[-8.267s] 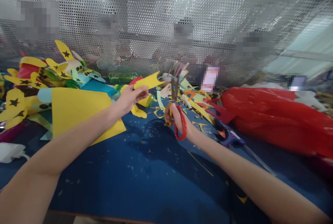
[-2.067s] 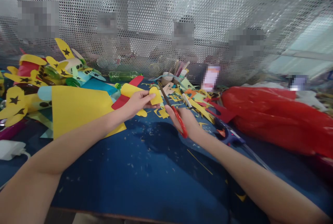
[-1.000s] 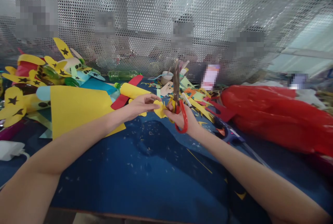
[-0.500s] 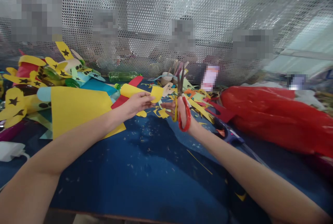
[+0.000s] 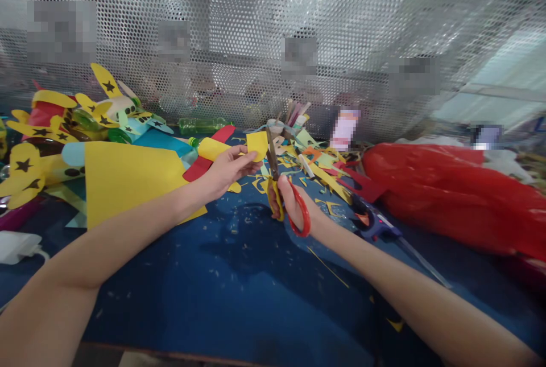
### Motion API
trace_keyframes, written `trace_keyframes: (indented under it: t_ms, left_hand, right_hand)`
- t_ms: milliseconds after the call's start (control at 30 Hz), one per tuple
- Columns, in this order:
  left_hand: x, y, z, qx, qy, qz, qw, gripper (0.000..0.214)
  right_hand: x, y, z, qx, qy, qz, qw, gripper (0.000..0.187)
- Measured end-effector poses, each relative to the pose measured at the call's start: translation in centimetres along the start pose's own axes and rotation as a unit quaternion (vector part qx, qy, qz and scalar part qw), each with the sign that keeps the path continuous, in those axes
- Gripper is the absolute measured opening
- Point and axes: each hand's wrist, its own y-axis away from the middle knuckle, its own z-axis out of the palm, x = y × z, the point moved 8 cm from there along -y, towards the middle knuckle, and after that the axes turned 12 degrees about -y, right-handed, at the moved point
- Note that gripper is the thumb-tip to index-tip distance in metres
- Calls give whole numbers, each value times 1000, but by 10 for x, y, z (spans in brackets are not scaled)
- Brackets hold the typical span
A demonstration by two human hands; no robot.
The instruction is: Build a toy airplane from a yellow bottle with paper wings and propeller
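Between the thumb and fingers of my left hand (image 5: pixel 232 170) is a small piece of yellow paper (image 5: pixel 256 144), held up above the blue table (image 5: pixel 239 299). My right hand (image 5: pixel 292 199) grips a pair of scissors (image 5: pixel 302 216) by its red and yellow handles. The blades point up and away, right beside the paper's right edge; I cannot tell whether they touch it. Left of my left hand lies a large yellow sheet (image 5: pixel 128 176). Behind that hand is a bottle wrapped in yellow paper (image 5: pixel 211 148) with red paper fins (image 5: pixel 198 170).
Paper-and-bottle figures with stars (image 5: pixel 38 128) crowd the left. Yellow scraps (image 5: pixel 333 182) lie behind the scissors. To the right are a blue glue gun (image 5: pixel 379 225) and a red plastic bag (image 5: pixel 439 196). A white charger (image 5: pixel 19 247) sits at the left edge. Perforated metal sheeting stands behind.
The scissors have moved left and slightly down, their blades now beside the yellow paper. My left hand has raised the paper a little and turned it.
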Motion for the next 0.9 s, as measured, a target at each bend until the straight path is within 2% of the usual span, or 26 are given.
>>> trace_keyframes:
  t_ms: [200,467,900]
  left_hand:
    - [-1,4,5,7,6,17,1000,28]
    - [-1,8,9,6,13,28,999,29]
    - [-2,9,12,-7,8,33,999,32]
  right_hand:
    - [4,1,-1,5,-20,33,999,61]
    - [-4,4,0,5,4,30,1000,62]
    - [1,3,-2,25,16,17,999,61]
